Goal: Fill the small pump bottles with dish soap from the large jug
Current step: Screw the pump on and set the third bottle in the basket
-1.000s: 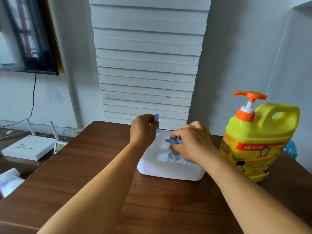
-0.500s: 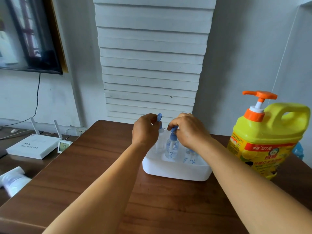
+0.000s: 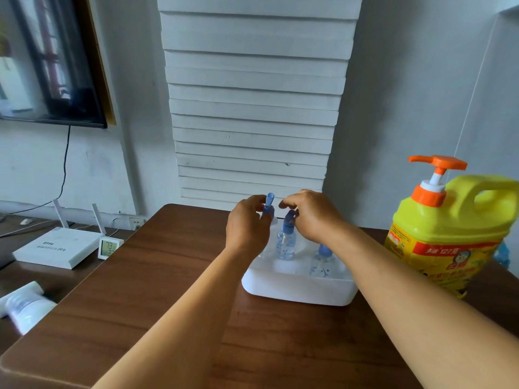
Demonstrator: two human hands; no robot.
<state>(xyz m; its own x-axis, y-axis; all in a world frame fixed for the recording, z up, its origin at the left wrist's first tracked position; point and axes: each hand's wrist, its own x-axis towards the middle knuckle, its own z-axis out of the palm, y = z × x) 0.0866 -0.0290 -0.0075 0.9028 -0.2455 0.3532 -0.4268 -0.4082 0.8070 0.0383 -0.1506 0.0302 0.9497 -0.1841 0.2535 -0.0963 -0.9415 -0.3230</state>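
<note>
Two hands work at small pump bottles standing in a white tub (image 3: 297,289) on the brown table (image 3: 157,282).
The left hand (image 3: 247,228) curls round the blue pump top of the left bottle (image 3: 269,209); the right hand (image 3: 311,216) pinches the blue pump top of the middle bottle (image 3: 286,240), just beside the left hand; a third bottle (image 3: 323,261) stands under the right wrist; the yellow jug (image 3: 452,234) with its orange pump (image 3: 435,178) stands upright on the table, well to the right of the right hand, apart from the tub.
</note>
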